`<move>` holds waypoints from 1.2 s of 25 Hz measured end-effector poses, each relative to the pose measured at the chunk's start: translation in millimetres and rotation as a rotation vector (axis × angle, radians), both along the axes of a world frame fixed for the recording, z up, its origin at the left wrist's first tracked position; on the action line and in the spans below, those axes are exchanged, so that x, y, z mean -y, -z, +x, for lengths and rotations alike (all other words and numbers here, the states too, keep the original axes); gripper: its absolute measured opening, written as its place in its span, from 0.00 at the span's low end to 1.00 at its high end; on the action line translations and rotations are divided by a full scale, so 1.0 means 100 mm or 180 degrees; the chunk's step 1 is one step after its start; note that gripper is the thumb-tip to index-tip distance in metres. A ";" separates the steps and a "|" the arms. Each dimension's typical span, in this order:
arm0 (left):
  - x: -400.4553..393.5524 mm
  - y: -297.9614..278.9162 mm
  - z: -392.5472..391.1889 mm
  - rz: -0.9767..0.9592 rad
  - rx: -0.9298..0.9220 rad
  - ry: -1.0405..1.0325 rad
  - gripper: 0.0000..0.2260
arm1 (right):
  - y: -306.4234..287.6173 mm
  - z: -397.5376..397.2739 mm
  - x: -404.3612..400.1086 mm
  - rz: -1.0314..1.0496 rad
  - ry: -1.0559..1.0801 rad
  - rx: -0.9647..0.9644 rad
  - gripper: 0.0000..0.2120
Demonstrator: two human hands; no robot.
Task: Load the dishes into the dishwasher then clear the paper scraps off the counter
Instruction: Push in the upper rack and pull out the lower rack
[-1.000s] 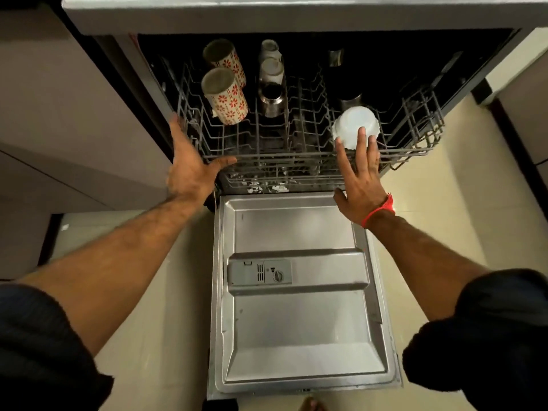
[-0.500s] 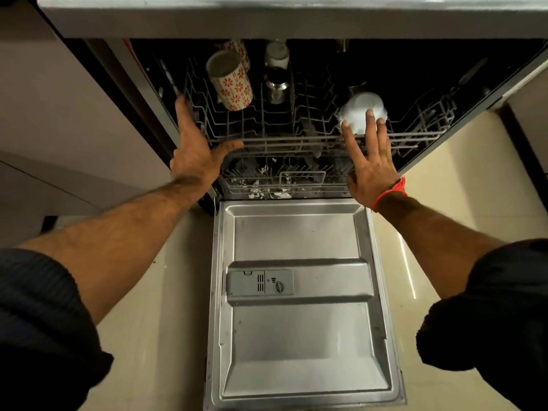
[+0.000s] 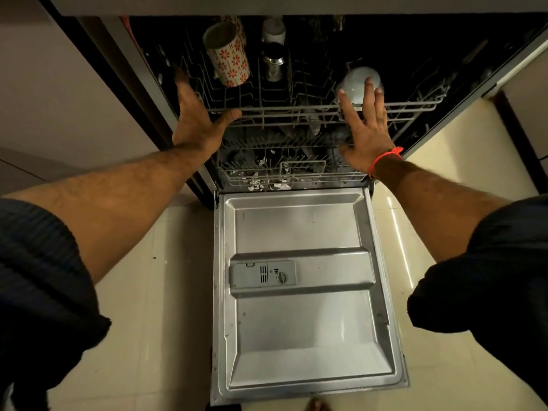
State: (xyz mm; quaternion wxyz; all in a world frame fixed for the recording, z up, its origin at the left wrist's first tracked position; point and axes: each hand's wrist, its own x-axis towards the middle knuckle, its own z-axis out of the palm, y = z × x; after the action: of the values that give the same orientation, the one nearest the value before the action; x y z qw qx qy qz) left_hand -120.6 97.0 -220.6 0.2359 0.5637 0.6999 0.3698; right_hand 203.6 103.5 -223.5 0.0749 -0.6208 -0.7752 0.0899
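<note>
A person leans over the open dishwasher door [image 3: 305, 321], both hands flat with straight fingers against the front edge of the upper rack [image 3: 284, 109]: the left hand [image 3: 197, 121] at its left corner, the right hand [image 3: 366, 130] near its right. A floral mug [image 3: 228, 59] stands tilted at the rack's left, a white bowl [image 3: 357, 81] upturned just beyond the right fingertips [image 3: 369, 81]; paper scraps [image 3: 267, 185] lie along the lower rack's [image 3: 290, 170] front edge.

Upper rack [image 3: 296, 109] above lower rack [image 3: 284, 170]; mug [image 3: 228, 59] rear left, bowl [image 3: 357, 81] right (upturned, perhaps). Open door [image 3: 302, 315] in front, 2 hands at rack front.
</note>
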 end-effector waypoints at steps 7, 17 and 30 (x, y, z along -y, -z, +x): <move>0.70 1.08 0.37 -0.0450 0.0110 -0.0273 0.41 | 0.79 -0.24 0.44 0.1123 0.1174 -0.2100 0.32; -0.03 2.49 0.62 -0.2198 0.3528 -0.1051 0.40 | 2.42 -0.26 -0.19 -0.1937 0.3504 -0.4867 0.36; 0.52 2.92 0.67 -0.1720 0.4172 -0.0960 0.22 | 2.96 -0.16 0.14 -0.2040 0.3182 -0.6071 0.29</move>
State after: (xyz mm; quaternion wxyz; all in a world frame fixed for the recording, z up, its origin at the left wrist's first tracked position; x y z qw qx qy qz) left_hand -53.2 44.9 -512.1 0.6845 0.0455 0.5517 0.4744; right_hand 187.3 89.7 -520.0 0.5021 -0.5300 -0.0059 0.6834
